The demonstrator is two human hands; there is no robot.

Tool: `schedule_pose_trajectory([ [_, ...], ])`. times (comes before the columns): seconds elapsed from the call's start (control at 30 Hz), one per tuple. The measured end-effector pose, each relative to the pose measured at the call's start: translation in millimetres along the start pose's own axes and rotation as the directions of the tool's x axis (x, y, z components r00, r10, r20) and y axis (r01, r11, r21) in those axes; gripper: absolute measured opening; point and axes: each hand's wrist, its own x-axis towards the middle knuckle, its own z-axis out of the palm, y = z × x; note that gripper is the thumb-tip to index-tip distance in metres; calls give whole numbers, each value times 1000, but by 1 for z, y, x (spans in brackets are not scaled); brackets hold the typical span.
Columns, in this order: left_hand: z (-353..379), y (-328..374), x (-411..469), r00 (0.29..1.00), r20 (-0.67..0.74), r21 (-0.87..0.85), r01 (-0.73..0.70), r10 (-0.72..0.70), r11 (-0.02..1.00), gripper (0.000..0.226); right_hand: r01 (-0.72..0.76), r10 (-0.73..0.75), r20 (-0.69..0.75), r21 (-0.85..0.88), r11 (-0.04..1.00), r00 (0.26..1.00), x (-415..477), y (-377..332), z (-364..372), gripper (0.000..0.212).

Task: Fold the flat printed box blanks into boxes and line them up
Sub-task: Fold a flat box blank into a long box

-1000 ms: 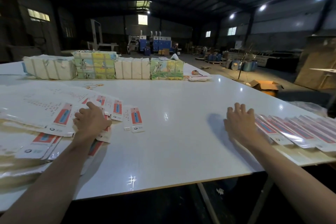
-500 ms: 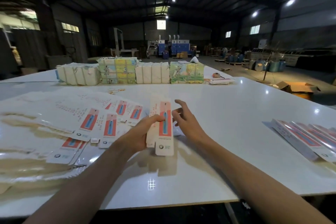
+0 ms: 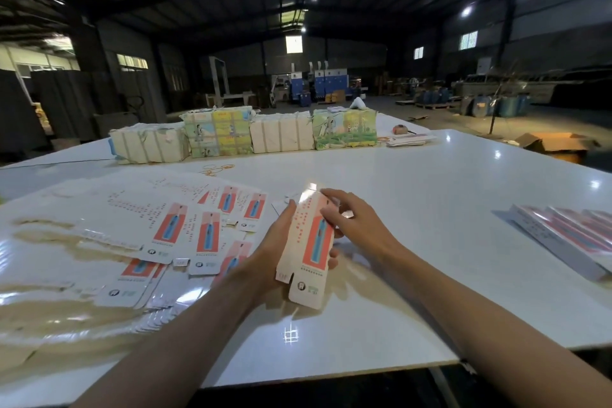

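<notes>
In the head view, a long white cardboard blank with a red panel and a blue printed picture is held upright, a little tilted, above the near middle of the wide glossy white table. The left hand grips its lower half: the thumb lies along the left edge and the fingertips come around from behind on the right edge. The right hand holds the upper right part, with curled fingers pinching the edge near the top. The two hands are close together, both closed on this one piece. Whether the blank is already opened into a tube, I cannot tell.

To the left of it, a loose spread of the same flat blanks, white with red panels, lies on the table over pale brown sheets. Well apart, at the right edge of the table, a row of folded boxes in white and red lies side by side, each touching the next.

At the far side of the table stand four wrapped paper bundles in a line, two plain and two with coloured pictures. A few yellow rubber bands lie in front of them. An open brown carton stands on the floor beyond the table.
</notes>
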Motion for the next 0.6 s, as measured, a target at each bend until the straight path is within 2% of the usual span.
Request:
schedule_pose_trajectory([
  [0.13,-1,2,5,998,34,0,49,-49,999,68,-27,27,15,42,999,1000,8,-7,-9,19],
  [0.2,0,3,6,994,78,39,78,-81,996,75,-82,82,1,38,996,997,14,-11,-14,29],
  [0.33,-6,3,4,969,205,56,133,-142,990,64,-147,149,56,-32,989,987,16,-12,-22,43],
  [0.47,-4,4,3,941,304,51,138,-147,989,64,-220,199,181,102,970,963,14,-14,-33,43],
  [0.53,3,8,2,916,381,50,117,-127,992,62,-207,174,173,193,959,969,13,-18,-35,40],
  [0.6,4,10,2,909,401,44,105,-114,994,62,-182,148,138,283,942,979,12,-21,-33,39],
])
